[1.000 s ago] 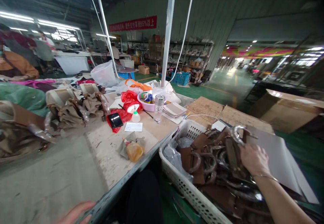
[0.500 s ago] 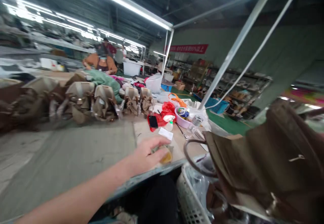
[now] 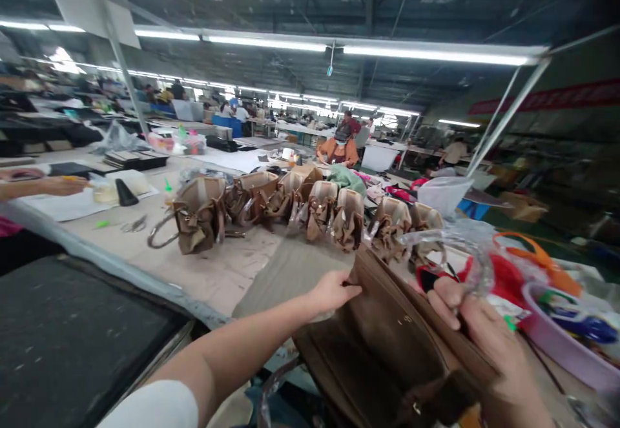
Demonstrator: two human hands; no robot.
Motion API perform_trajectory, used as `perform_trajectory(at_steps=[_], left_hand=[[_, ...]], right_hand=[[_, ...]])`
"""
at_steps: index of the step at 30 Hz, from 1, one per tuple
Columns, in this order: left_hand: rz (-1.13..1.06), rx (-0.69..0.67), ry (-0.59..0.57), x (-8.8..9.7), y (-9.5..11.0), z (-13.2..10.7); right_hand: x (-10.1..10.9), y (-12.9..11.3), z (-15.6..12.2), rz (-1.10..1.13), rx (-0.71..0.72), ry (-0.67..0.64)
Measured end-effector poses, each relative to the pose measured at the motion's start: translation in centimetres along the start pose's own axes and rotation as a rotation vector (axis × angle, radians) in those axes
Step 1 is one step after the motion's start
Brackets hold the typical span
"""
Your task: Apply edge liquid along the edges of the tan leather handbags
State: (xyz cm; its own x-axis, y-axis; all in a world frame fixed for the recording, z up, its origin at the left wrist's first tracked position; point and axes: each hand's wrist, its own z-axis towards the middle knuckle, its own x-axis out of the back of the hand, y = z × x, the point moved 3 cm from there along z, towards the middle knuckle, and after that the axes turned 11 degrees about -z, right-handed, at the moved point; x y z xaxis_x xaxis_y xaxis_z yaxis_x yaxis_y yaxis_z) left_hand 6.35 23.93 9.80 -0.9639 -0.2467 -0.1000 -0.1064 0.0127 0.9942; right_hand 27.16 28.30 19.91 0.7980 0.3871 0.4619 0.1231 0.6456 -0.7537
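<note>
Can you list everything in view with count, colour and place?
held bag: one, brown, front centre
table bags: at least seven, brown and tan, in a row
table: one, pale, under the row
scissors: one, silvery, left on table
cone: one, black, left of the row
basin: one, lilac, right
red plastic: one bunch, red, beside basin
light tubes: several, white, overhead
banner: one, red, upper right
worker: one, orange top, behind the row
background people: several, colours blurred, far back
co-worker's hand: one, far left
left grip: one, on held bag's edge
right grip: one, by held bag's handle
</note>
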Motion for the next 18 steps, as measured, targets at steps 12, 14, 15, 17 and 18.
perform_trajectory(at_steps=[12,14,15,17,18], left_hand=[[-0.825,0.571,-0.124,2.5,-7.2,-13.7],[-0.858,0.608,-0.143,2.0,-7.7,-14.4],[-0.88,0.633,-0.151,1.8,-7.9,-14.6],[-0.91,0.689,-0.147,1.8,-8.4,-14.8],[-0.917,0.716,-0.131,1.9,-8.7,-14.9]], right_hand=[[-3.4,8.9,-6.8,-0.587,-0.331,0.493],[-3.4,10.0,-11.4,-0.444,-0.368,0.475],[-3.6,10.7,-13.4,-0.322,-0.394,0.382],[-4.1,12.1,-16.6,-0.124,-0.433,0.099],[-4.4,12.7,-17.8,-0.081,-0.451,-0.053]])
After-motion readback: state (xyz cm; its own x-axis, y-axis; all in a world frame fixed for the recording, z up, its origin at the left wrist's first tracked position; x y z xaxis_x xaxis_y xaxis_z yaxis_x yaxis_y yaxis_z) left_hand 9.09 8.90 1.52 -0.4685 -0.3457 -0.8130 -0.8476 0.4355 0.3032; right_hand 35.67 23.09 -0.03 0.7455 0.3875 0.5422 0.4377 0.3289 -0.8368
